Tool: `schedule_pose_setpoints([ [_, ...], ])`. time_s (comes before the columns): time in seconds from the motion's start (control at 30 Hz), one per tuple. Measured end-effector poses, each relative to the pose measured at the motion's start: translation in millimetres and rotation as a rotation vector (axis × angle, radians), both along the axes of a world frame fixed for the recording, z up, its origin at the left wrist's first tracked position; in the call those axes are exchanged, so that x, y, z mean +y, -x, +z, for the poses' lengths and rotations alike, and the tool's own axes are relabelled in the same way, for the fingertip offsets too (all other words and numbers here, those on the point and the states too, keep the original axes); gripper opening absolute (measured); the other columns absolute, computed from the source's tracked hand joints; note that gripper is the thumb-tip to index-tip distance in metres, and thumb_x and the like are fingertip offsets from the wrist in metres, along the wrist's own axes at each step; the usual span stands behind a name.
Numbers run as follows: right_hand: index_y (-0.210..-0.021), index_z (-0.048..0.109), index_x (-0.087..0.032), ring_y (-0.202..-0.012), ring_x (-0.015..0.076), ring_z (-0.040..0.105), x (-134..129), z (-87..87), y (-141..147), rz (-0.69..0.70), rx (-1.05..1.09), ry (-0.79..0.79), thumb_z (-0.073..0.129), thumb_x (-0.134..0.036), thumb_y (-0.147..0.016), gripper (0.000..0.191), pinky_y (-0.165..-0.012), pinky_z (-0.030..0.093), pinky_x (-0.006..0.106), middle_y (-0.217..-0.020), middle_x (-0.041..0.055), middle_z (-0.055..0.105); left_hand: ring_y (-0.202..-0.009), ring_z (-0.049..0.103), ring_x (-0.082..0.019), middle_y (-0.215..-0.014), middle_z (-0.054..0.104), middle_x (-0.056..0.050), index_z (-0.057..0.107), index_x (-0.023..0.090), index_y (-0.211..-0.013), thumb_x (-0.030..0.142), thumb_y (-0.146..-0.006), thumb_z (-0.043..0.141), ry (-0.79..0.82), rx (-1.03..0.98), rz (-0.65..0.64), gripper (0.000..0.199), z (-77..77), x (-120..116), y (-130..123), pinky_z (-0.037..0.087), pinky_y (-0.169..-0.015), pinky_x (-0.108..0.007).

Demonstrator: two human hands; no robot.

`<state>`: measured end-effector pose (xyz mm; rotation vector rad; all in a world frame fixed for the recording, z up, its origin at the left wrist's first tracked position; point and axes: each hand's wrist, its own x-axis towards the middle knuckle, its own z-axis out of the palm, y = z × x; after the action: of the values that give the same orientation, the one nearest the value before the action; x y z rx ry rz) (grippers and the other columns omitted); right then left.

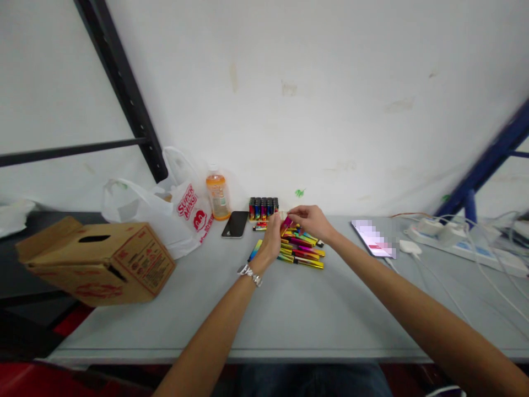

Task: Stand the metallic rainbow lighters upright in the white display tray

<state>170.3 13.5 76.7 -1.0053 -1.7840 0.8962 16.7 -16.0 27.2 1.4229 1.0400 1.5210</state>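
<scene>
both hands are up over the heap of shiny rainbow-coloured metallic lighters on the grey bench, left hand and right hand pinching one pink lighter between them, looks mid-sort, just before the upright row of dark-capped lighters.

Slim, shiny pink-magenta metallic lighter, tilted, pinched between the fingertips of both hands above the heap. Loose heap of glossy multicoloured metallic lighters lies flat on the grey table, bodies mostly side by side, gold, magenta and green showing; one blue-yellow lighter lies apart at the heap's left edge, angled.
</scene>
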Motion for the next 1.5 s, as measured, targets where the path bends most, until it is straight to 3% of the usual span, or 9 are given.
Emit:
schedule_pose_setpoints([
  [0.1, -0.089, 0.074, -0.014, -0.058, 0.0183, 0.067, 32.4, 10.5, -7.9, -0.069, -0.028, -0.045, 0.068, -0.023, -0.079, 0.015, -0.050, 0.055, 0.030, -0.074, 0.0069, 0.074, -0.116, 0.056, -0.025, -0.114, 0.065, -0.011, 0.060, 0.019, -0.111, 0.033, -0.095, 0.051, -0.129, 0.368, 0.212, 0.023, -0.5, 5.1, 13.8, 0.040, -0.106, -0.042],
  [0.3, -0.084, 0.074, -0.016, -0.071, 0.0189, 0.069, 87.7, 11.4, -1.4, -0.176, -0.335, -0.329, 0.068, -0.008, -0.071, 0.016, -0.075, 0.055, 0.034, -0.081, 0.0060, 0.076, -0.108, 0.057, -0.028, -0.108, 0.067, -0.011, 0.067, 0.019, -0.095, 0.013, -0.089, 0.051, -0.200, 0.925, 0.167, 0.018, -8.5, 6.8, 27.6, 0.042, -0.100, -0.045],
  [0.5, -0.083, 0.076, -0.016, -0.069, 0.0170, 0.068, 113.8, -2.3, 15.0, -0.073, -0.444, -0.315, 0.066, -0.007, -0.071, 0.019, -0.073, 0.052, 0.030, -0.078, 0.0038, 0.076, -0.103, 0.058, -0.029, -0.105, 0.068, -0.014, 0.071, 0.016, -0.098, 0.017, -0.092, 0.049, -0.196, 1.059, 0.143, 0.023, -10.0, 8.4, 27.0, 0.043, -0.096, -0.045],
  [0.7, -0.086, 0.080, -0.016, -0.068, 0.0168, 0.065, 128.3, 1.8, 18.7, -0.032, -0.567, -0.328, 0.066, -0.008, -0.075, 0.020, -0.077, 0.051, 0.030, -0.077, 0.0035, 0.074, -0.103, 0.060, -0.028, -0.101, 0.067, -0.013, 0.074, 0.016, -0.093, 0.013, -0.090, 0.050, -0.208, 1.015, 0.108, 0.024, -11.9, 15.9, 30.0, 0.045, -0.098, -0.043],
  [0.87, -0.114, 0.077, -0.019, -0.086, 0.0206, 0.063, 117.6, -4.3, 16.4, -0.138, -0.741, -0.431, 0.062, -0.016, -0.086, 0.032, -0.089, 0.048, 0.033, -0.106, 0.0124, 0.063, -0.102, 0.061, -0.027, -0.098, 0.067, -0.012, 0.075, 0.017, -0.093, 0.013, -0.087, 0.056, -0.206, 1.029, 0.077, 0.020, -13.7, 22.4, 33.3, 0.045, -0.100, -0.043],
  [1.17, -0.159, 0.024, -0.027, -0.107, 0.0311, 0.060, 79.2, -12.9, 11.1, -0.147, -1.075, -0.373, 0.034, -0.039, -0.103, 0.058, -0.091, 0.043, 0.041, -0.118, 0.0187, 0.053, -0.094, 0.063, -0.022, -0.095, 0.070, -0.009, 0.072, 0.014, -0.091, 0.013, -0.080, 0.070, -0.111, 1.051, -0.022, 0.011, -10.2, 36.7, 33.3, 0.050, -0.090, -0.034],
  [1.27, -0.159, 0.020, -0.023, -0.106, 0.0308, 0.059, 71.9, -18.3, 3.8, -0.202, -0.925, -0.350, 0.034, -0.046, -0.102, 0.063, -0.092, 0.043, 0.044, -0.121, 0.0202, 0.053, -0.096, 0.063, -0.023, -0.096, 0.069, -0.008, 0.070, 0.016, -0.088, 0.017, -0.082, 0.069, -0.149, 1.083, -0.051, 0.007, -6.6, 35.1, 34.5, 0.049, -0.090, -0.035],
  [1.37, -0.154, 0.032, -0.019, -0.094, 0.0258, 0.060, 62.5, -21.5, -8.6, -0.289, -0.660, -0.365, 0.040, -0.047, -0.100, 0.061, -0.090, 0.044, 0.042, -0.119, 0.0176, 0.056, -0.102, 0.062, -0.025, -0.100, 0.069, -0.008, 0.067, 0.017, -0.091, 0.023, -0.085, 0.067, -0.206, 1.085, -0.035, 0.008, 1.5, 28.5, 37.2, 0.046, -0.095, -0.038],
  [1.5, -0.136, 0.052, -0.015, -0.077, 0.0200, 0.057, 37.6, -22.8, -23.5, -0.322, -0.298, -0.401, 0.044, -0.048, -0.097, 0.051, -0.078, 0.046, 0.034, -0.093, 0.0080, 0.061, -0.091, 0.065, -0.020, -0.097, 0.070, -0.006, 0.064, 0.020, -0.101, 0.032, -0.093, 0.058, -0.219, 0.837, -0.030, 0.015, 11.7, 20.3, 35.5, 0.049, -0.084, -0.032],
])
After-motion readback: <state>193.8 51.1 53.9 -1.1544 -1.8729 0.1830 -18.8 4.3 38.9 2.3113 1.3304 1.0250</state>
